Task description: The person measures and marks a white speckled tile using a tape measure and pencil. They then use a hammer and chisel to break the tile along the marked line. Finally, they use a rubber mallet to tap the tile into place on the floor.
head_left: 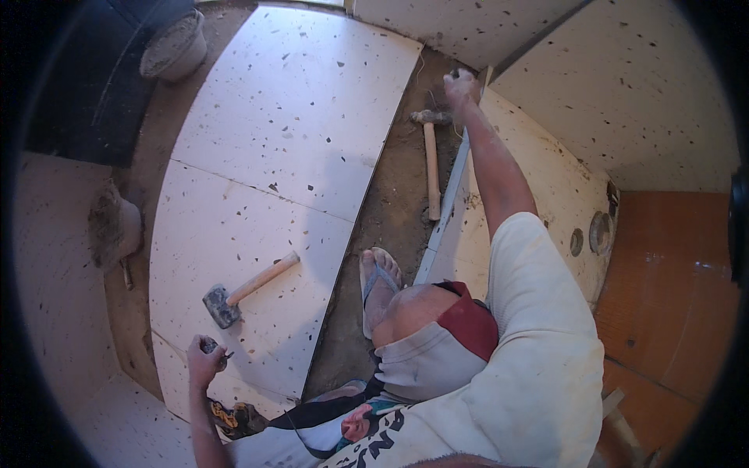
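My left hand [207,359] grips a small dark object [218,352] above the white speckled tiles [257,101] at lower left; a thin line runs beside it. My right hand [462,87], arm outstretched, is closed on something small and dark at the upper end of a straight grey strip [445,220]; what it is I cannot make out. Just below that hand, a hammer with a wooden handle [432,168] lies on the bare mortar strip [351,308]. A club hammer [265,273] rests on the tiles above my left hand.
Two mortar buckets [173,51] [117,226] stand along the left side. My sandalled foot [378,285] is on the mortar strip. At right are a pale speckled surface with round holes [538,203], pale walls [624,86] and an orange-brown panel [663,288]. A dark panel [78,93] is at upper left.
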{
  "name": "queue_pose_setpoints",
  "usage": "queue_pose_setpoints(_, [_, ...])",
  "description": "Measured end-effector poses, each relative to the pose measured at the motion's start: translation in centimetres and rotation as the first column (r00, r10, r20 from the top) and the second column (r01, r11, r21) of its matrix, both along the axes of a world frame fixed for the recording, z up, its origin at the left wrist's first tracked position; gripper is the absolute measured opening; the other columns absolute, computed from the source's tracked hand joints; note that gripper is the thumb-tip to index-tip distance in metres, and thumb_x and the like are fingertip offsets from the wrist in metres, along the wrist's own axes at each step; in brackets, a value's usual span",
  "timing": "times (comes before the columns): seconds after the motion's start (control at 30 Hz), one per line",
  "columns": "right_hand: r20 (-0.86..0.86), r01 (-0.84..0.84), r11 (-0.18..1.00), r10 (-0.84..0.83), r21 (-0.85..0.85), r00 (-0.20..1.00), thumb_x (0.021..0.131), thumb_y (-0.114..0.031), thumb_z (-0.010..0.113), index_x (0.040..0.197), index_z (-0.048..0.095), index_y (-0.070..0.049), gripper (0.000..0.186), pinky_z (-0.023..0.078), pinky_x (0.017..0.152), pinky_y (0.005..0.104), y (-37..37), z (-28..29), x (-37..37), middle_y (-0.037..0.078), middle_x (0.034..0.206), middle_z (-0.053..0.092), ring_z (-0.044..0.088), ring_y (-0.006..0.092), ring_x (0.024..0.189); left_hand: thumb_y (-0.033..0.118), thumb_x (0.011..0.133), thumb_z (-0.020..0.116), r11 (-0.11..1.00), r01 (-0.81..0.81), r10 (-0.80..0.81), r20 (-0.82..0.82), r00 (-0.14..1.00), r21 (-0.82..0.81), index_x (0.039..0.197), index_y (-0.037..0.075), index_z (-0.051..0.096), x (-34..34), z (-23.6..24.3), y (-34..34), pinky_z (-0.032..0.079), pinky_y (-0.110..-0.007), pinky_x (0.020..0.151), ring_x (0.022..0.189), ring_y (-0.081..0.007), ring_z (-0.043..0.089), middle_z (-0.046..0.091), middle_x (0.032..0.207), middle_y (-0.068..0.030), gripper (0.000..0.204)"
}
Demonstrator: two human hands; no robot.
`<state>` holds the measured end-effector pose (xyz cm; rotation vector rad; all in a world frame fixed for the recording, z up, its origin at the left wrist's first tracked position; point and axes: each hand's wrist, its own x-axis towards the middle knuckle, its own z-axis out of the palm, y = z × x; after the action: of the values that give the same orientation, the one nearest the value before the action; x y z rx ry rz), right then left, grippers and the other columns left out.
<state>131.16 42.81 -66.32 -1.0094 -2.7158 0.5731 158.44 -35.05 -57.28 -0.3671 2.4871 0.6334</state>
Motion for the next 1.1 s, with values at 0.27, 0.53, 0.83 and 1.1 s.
queue_pose_setpoints(0.27, [-0.031, 0.007, 0.991, -0.003, 0.137, 1.0, 0.083, -0.038, 0.063, 0.111, 0.065, -0.005, 0.044, 0.048, 0.091, 0.0465, 4.9, -3.9, -11.3, 0.022, 0.11, 0.066, 0.062, 0.0384, 0.106, 0.015, 0.066, 0.077, 0.996, 0.078, -0.074, 0.074, 0.995, -0.053, 0.08, 0.002, 0.05, -2.9, -3.4, 3.3, 0.047, -0.034, 0.059, 0.061, -0.0172, 0.055, 0.054, 0.066, -0.0077, 0.033])
queue_pose_setpoints(0.53, [0.075, 0.0, 0.973, -0.018, 0.233, 0.997, 0.082, -0.046, 0.064, 0.111, 0.065, -0.004, 0.051, 0.049, 0.092, 0.0467, 6.8, -7.7, -16.7, 0.022, 0.115, 0.064, 0.061, 0.0388, 0.107, 0.008, 0.067, 0.075, 0.987, -0.157, 0.159, 0.153, 0.975, -0.023, 0.081, 0.003, 0.048, -2.6, -3.8, 2.5, 0.043, -0.034, 0.055, 0.058, -0.0151, 0.05, 0.049, 0.064, -0.0049, 0.031])
queue_pose_setpoints(0.83, [0.137, -0.009, 0.961, -0.03, 0.275, 0.99, 0.087, -0.045, 0.058, 0.11, 0.066, -0.005, 0.047, 0.049, 0.092, 0.0465, 6.5, -7.9, -17.7, 0.021, 0.117, 0.064, 0.06, 0.0382, 0.111, 0.009, 0.068, 0.075, 0.986, -0.138, 0.156, 0.207, 0.966, -0.098, 0.083, 0.004, 0.048, -2.9, -1.9, 3.8, 0.043, -0.032, 0.056, 0.058, -0.0143, 0.049, 0.049, 0.065, -0.004, 0.031])
queue_pose_setpoints(1.1, [0.15, -0.052, 0.958, 0.01, 0.283, 0.989, 0.088, -0.04, 0.057, 0.105, 0.067, -0.005, 0.04, 0.05, 0.091, 0.0463, 5.9, -7.5, -15.6, 0.021, 0.113, 0.065, 0.062, 0.0382, 0.107, 0.009, 0.071, 0.074, 0.987, -0.13, 0.138, 0.081, 0.987, -0.099, 0.084, 0.004, 0.048, -1.8, -2.8, 1.1, 0.044, -0.031, 0.057, 0.059, -0.0132, 0.049, 0.05, 0.066, -0.0025, 0.03])
